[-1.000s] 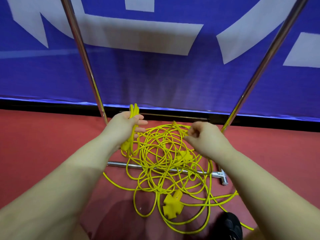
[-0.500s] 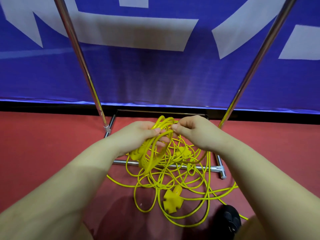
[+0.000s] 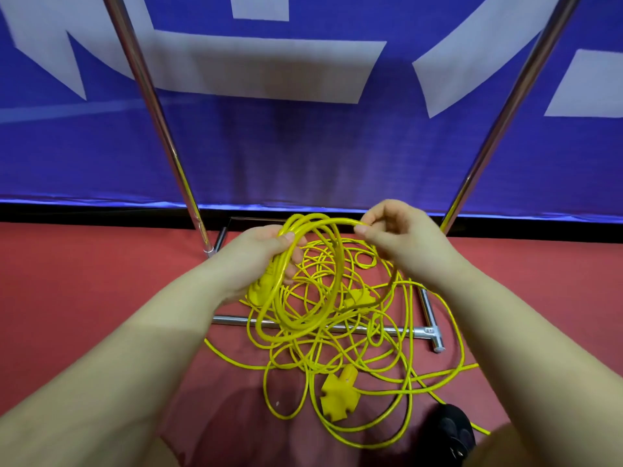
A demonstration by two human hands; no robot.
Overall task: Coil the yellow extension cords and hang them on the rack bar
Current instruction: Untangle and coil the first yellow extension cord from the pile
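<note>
Left hand: our left hand [image 3: 259, 256] grips several gathered loops of thin yellow extension cord [image 3: 300, 284].
Right hand: our right hand [image 3: 401, 235] pinches the top of the newest loop.
Loose cord: we see the rest tangled on the red floor [image 3: 84, 284] across the chrome rack base bar [image 3: 404, 330].
Socket: a yellow multi-outlet socket block [image 3: 337, 396] lies nearest us.

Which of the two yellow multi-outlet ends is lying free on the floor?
The cross-shaped socket nearest the camera, lying clear of both hands. The other end hangs below the left hand.
</note>
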